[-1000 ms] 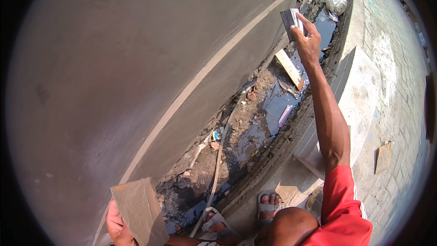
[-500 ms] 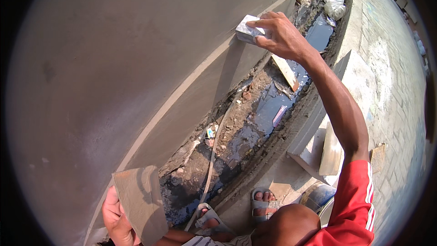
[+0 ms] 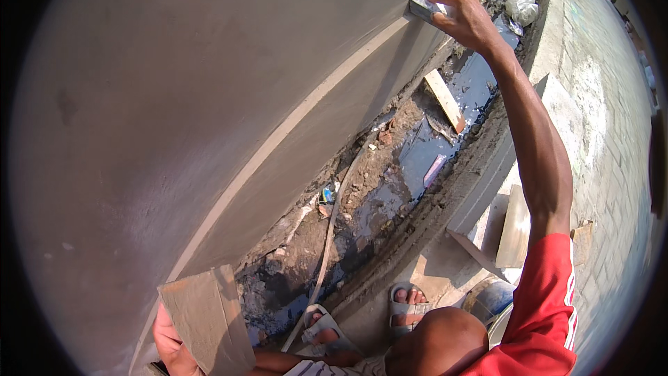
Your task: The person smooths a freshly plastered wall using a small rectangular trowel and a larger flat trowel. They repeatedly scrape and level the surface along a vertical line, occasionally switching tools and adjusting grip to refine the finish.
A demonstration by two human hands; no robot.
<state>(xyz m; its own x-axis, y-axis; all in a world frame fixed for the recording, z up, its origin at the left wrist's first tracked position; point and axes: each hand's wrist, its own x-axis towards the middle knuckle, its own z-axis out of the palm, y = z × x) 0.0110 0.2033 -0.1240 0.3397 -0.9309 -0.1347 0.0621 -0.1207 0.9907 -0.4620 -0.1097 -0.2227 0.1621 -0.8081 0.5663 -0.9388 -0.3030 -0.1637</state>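
Note:
My right hand (image 3: 467, 19) is stretched out at the upper right and grips a small pale rectangular block (image 3: 426, 5), pressed against the raised band (image 3: 292, 129) that runs across the grey plastered wall (image 3: 209, 76). At the bottom left, my left hand (image 3: 170, 341) holds a flat square board (image 3: 205, 320) smeared with grey plaster, tilted up beside the wall's base. My right arm has a red sleeve with white stripes (image 3: 550, 306).
A muddy ditch (image 3: 390, 181) with dark water, rubble, a long thin pipe (image 3: 327, 251) and a wooden plank (image 3: 445, 101) runs along the wall's foot. My sandalled feet (image 3: 407, 303) stand by its concrete edge. Boards (image 3: 516, 226) and paved ground lie at right.
My right hand with the block has slid along the wall's band, first leftward then back toward the right. The board in my left hand has stayed at the bottom left.

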